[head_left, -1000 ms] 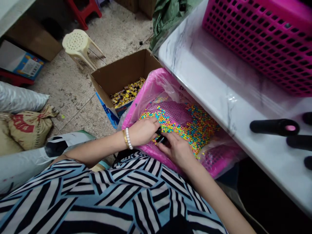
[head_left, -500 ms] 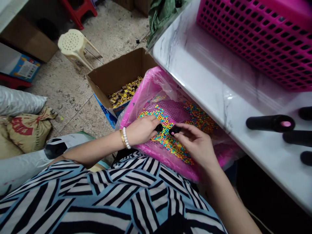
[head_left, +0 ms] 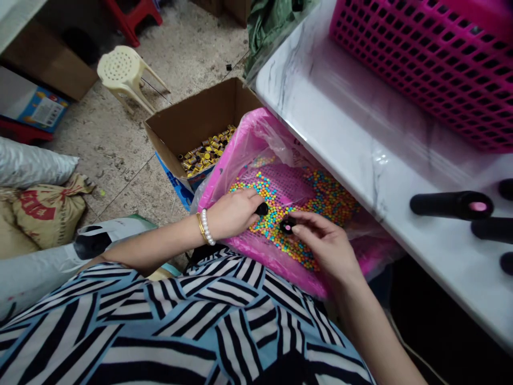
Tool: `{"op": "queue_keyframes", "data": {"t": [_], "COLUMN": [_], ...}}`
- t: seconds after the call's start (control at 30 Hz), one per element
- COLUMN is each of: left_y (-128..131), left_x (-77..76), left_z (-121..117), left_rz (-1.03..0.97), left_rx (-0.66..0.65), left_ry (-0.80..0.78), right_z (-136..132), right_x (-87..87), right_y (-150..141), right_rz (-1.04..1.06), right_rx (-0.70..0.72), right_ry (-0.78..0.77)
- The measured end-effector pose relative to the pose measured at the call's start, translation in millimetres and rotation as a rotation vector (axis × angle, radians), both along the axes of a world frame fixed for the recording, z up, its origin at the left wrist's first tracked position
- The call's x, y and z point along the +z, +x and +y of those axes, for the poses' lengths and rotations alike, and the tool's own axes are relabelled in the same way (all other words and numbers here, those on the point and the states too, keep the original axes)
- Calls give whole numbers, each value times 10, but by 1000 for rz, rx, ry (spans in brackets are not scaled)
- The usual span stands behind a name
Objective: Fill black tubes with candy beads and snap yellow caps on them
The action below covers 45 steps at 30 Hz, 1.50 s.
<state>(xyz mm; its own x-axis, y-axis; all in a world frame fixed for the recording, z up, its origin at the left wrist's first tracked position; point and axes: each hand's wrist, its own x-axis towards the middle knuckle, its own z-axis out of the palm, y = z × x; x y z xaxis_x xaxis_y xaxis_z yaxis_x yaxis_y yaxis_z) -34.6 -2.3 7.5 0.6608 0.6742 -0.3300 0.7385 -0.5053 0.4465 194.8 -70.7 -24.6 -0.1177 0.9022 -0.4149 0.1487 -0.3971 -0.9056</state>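
My left hand (head_left: pixel 232 215), with a pearl bracelet at the wrist, is closed around a small black cup-like piece (head_left: pixel 262 208). Between the fingers of my right hand (head_left: pixel 326 240) is a black cylindrical piece (head_left: pixel 286 226) with a pink centre facing up. Both hands are over a pink basket (head_left: pixel 224 166) lined with clear plastic. Many small coloured balls (head_left: pixel 298 250) lie in it, orange, yellow, blue and pink. The two black pieces are apart, close above the balls. How long each piece is remains hidden by my fingers.
At right, a white marbled table (head_left: pixel 320 101) carries several black tubes (head_left: pixel 444 206) and a magenta basket (head_left: pixel 425 69). Beyond my left hand stands a cardboard box (head_left: pixel 192 115) of yellow and black caps (head_left: pixel 206 156). A cream stool (head_left: pixel 120 64) and sacks (head_left: pixel 48 214) are on the floor.
My right hand has lowered slightly toward me and turned its black piece, so the pink centre now faces up. My left hand keeps its grip almost in place.
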Motion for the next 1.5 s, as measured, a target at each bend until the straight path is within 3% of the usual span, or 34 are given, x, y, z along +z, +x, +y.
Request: {"op": "queue_keyframes", "data": {"t": [0.17,0.27,0.37,0.57,0.67,0.73,0.83,0.97,1.03,1.1,1.2,1.27,1.4,1.5], "left_y": [23,37,31,3,28,67,148,260,302,328,334,324,303,298], "left_x": [23,55,68,45,63,105,199,323,356,358,308,257,175,154], "left_z": [1,3,7,38,44,28,-13,-29,-13,-1,-15,-49,-129,-161], "left_rz": [60,89,88,-75,-163,-220,-337,-549,-635,-660,-616,-586,-557,-556], "left_rx": [4,17,32,-13,-43,-73,-116,-113,-117,-123,-133,-134,-134,-126], "left_ry": [24,-5,-29,-71,-79,-105,-137,-99,-74,-53,-39,-46,-65,-76], "right_z": [-21,-50,-42,-42,-124,-185,-266,-390,-455,-489,-431,-337,-218,-306], "right_x": [-80,-144,-133,22,68,101,213,482,604,675,690,682,709,706], "right_y": [-226,-402,-403,-23,71,62,7,27,88,160,268,334,369,254], "right_rz": [-499,-529,-378,155,382,426,311,-155,-430,-608,-660,-627,-541,-510], "right_rx": [124,283,334,135,40,14,-18,-65,-191,-426,-798,-953,-1020,-1083], "right_ry": [483,534,378,-190,-277,-268,-142,320,561,675,632,534,404,503]}}
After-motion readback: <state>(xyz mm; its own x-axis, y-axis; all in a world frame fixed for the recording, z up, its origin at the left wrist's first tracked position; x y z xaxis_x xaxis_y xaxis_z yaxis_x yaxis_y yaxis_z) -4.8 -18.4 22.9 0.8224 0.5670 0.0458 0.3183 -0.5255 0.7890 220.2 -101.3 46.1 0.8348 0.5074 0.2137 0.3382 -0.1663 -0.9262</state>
